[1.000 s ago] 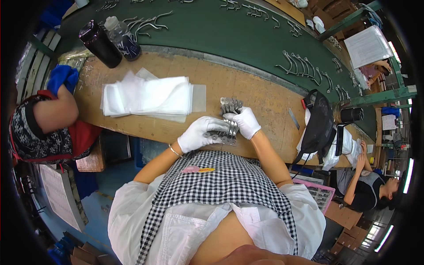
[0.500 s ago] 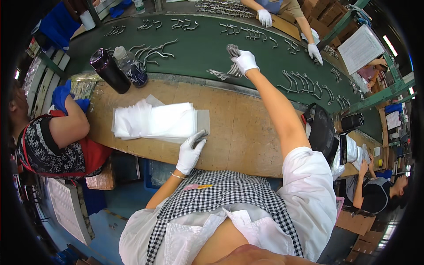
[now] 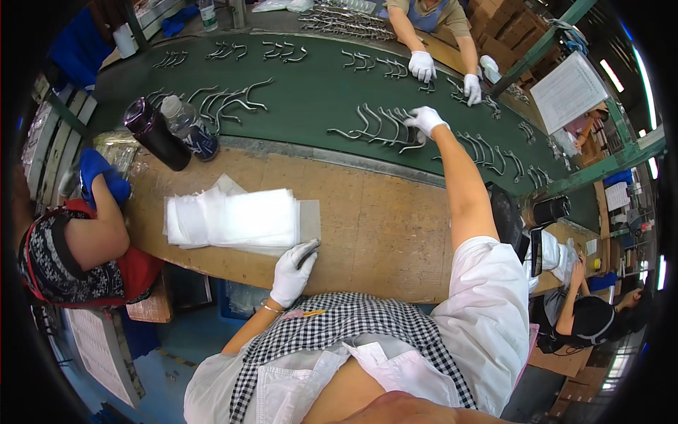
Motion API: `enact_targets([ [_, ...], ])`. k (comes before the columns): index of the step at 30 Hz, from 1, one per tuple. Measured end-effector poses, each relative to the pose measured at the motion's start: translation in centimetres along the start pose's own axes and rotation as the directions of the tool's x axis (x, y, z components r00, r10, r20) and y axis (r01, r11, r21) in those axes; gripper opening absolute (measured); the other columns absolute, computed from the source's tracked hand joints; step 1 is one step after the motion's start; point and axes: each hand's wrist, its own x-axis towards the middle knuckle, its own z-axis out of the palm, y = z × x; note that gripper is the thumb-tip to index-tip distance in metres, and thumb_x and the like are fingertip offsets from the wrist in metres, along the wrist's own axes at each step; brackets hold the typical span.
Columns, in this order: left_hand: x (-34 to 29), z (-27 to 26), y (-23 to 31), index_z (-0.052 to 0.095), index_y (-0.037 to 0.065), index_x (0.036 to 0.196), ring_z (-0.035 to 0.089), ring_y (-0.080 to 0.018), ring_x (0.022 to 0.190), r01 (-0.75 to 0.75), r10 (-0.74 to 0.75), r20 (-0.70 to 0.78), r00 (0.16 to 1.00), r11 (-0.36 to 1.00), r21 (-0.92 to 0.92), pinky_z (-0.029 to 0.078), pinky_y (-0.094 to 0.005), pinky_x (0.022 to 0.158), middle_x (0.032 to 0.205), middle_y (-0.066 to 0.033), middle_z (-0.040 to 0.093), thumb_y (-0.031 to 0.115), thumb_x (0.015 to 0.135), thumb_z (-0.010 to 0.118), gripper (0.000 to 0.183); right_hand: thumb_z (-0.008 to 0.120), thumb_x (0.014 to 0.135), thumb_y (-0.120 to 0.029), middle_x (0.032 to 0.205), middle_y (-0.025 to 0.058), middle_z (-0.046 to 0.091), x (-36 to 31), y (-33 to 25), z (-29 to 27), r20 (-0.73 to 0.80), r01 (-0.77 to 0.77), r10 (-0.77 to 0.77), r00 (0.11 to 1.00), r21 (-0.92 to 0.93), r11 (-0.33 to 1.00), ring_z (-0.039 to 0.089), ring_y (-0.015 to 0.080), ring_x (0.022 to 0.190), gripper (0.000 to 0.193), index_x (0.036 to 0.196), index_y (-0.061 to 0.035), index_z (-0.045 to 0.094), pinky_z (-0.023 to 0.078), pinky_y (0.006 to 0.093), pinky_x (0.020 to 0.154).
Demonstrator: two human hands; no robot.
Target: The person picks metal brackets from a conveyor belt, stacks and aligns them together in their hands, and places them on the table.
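Observation:
My right hand (image 3: 426, 121), in a white glove, reaches over the green belt. Its fingers close around the right end of a row of curved double-ended wrenches (image 3: 378, 127), which lie fanned out side by side; the fingertips are partly hidden. My left hand (image 3: 290, 274), gloved too with greyish fingertips, rests on the brown tabletop (image 3: 367, 233). Its fingers are stretched out with the thumb apart, and nothing shows in them. Just beyond those fingertips lies a stack of white translucent plastic bags (image 3: 236, 218).
A dark tumbler (image 3: 157, 134) and a clear bottle (image 3: 189, 127) stand at the table's far left edge. More wrenches lie in groups along the belt (image 3: 296, 92). Across it, a co-worker's gloved hands (image 3: 422, 66) handle wrenches. Another person (image 3: 78, 240) sits at left. A black bag (image 3: 503, 215) lies beside my right arm.
My right hand has moved right and nearer. The wrenches bunched in it now lie spread on the belt. My left hand stays by the bags, and the view has shifted slightly.

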Motion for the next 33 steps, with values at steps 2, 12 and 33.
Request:
enact_targets([
  [2,-0.2,-0.2,-0.1,0.066,0.002,0.11,0.065,-0.0242,0.1,-0.013,0.013,0.009,1.0,0.999,0.05,0.051,-0.0305,0.087,0.109,-0.0124,0.068,0.003,0.086,0.063,0.025,0.068,0.081,-0.025,0.089,0.0159,0.069,-1.3,2.1,-1.8,-0.099,-0.038,0.028,0.995,-0.097,0.995,0.07,0.0227,0.065,0.039,0.111,-0.0005,0.066,0.055,0.0361,0.052],
  [12,4.7,-1.4,4.7,0.06,-0.004,0.12,0.066,-0.0156,0.091,0.173,-0.121,0.221,0.968,0.957,-0.234,0.052,-0.0262,0.084,0.106,-0.0107,0.07,0.002,0.093,0.054,0.028,0.053,0.086,-0.019,0.106,0.0166,0.067,-3.5,0.3,0.8,-0.221,0.371,-0.504,0.835,-0.449,0.813,0.063,0.0348,0.099,0.028,0.108,-0.0118,0.068,0.049,0.0418,0.09],
  [33,35.3,-13.9,-4.3,0.043,0.019,0.142,0.026,-0.0315,0.141,0.548,-0.112,-0.544,0.832,0.322,0.772,0.027,-0.0501,0.111,0.155,-0.0111,0.025,0.042,0.068,0.077,0.084,0.057,0.084,-0.01,0.098,0.0128,0.062,-10.1,-0.2,8.5,-0.299,0.495,-0.622,0.723,-0.404,0.769,0.057,0.0319,0.096,0.024,0.107,-0.009,0.064,0.048,0.0412,0.085],
])
